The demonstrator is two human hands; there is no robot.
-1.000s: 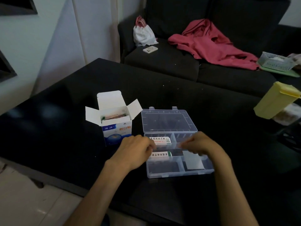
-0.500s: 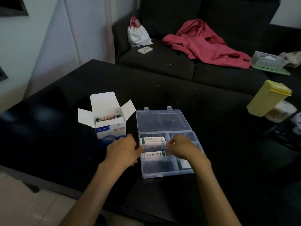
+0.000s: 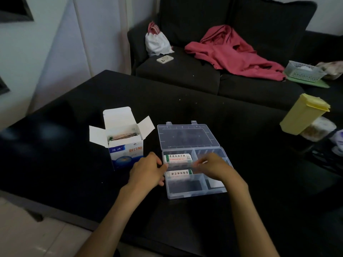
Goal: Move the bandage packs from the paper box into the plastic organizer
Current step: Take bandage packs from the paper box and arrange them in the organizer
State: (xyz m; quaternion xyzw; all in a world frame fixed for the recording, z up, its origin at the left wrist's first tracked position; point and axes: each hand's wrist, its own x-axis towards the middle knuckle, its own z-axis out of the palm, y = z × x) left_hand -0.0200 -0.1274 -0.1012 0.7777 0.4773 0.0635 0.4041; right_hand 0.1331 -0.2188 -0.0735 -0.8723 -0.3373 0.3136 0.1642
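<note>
An open blue-and-white paper box [image 3: 126,154] stands on the black table [image 3: 55,164] with bandage packs [image 3: 123,136] upright inside. To its right lies the clear plastic organizer [image 3: 196,194], lid [image 3: 187,138] folded back. Two white bandage packs lie in its left compartments, one behind [image 3: 177,158] and one in front [image 3: 179,173]. A flat white piece [image 3: 215,183] lies in the front right compartment. My left hand [image 3: 148,171] rests against the organizer's left wall, fingers loosely curled. My right hand [image 3: 213,166] hovers over the organizer's middle, blurred, fingertips near the rear pack's right end.
A yellow lidded container [image 3: 304,114] and a clear tub [image 3: 317,128] stand at the table's right edge. Behind the table is a dark sofa [image 3: 178,71] with a white bag [image 3: 157,41], a small device [image 3: 164,59], a red garment [image 3: 233,51] and a mesh basket [image 3: 304,71].
My left hand slid off the packs to the organizer's left wall. My right hand moved left from the right compartments toward the middle divider. The view shifted slightly.
</note>
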